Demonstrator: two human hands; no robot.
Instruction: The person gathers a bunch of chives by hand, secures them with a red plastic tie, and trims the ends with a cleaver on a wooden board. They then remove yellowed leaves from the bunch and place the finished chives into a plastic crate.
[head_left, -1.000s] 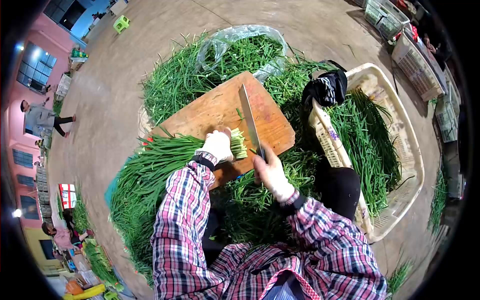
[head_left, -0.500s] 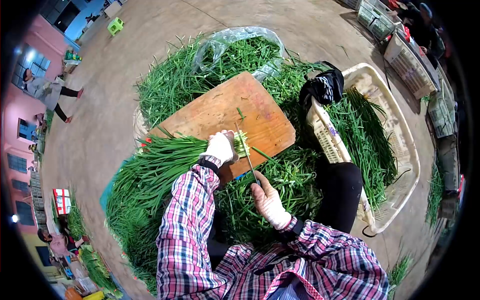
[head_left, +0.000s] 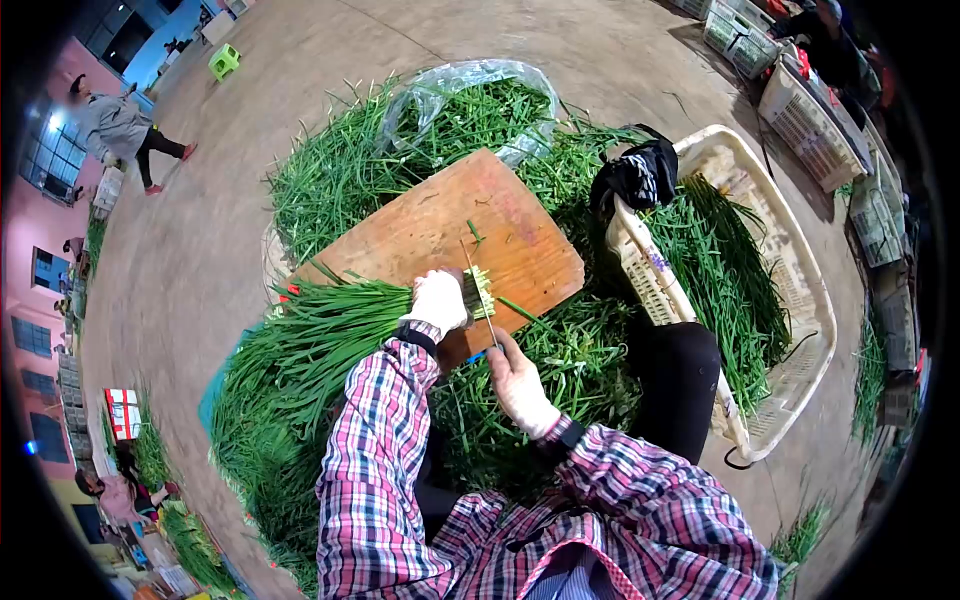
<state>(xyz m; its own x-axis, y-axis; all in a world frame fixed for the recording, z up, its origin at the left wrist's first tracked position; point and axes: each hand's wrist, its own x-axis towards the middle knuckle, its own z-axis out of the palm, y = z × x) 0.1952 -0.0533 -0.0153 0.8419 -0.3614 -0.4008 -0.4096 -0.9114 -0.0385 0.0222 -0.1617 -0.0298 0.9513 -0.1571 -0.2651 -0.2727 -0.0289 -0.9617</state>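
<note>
A wooden board (head_left: 530, 220) lies slanted over heaped green stalks. My left hand (head_left: 440, 300), in a white glove, is wrapped round a bunch of long green stalks (head_left: 340, 315) near its pale cut ends, which rest on the board. In my right hand (head_left: 522, 385), also gloved, is the handle of a knife (head_left: 477, 290). Its thin blade stands beside the pale ends, just right of my left hand. A few small green bits lie on the board above the blade.
At the right is a cream plastic crate (head_left: 805, 270) with green stalks and a black bag (head_left: 640, 175) on its corner. Clear plastic (head_left: 420, 90) lies over the heap behind the board. A person (head_left: 115, 125) walks at the upper left; more crates line the right.
My right hand and the knife handle have moved up and left, closer to my left hand. The view has shifted slightly. The person at the upper left has moved up and right in view.
</note>
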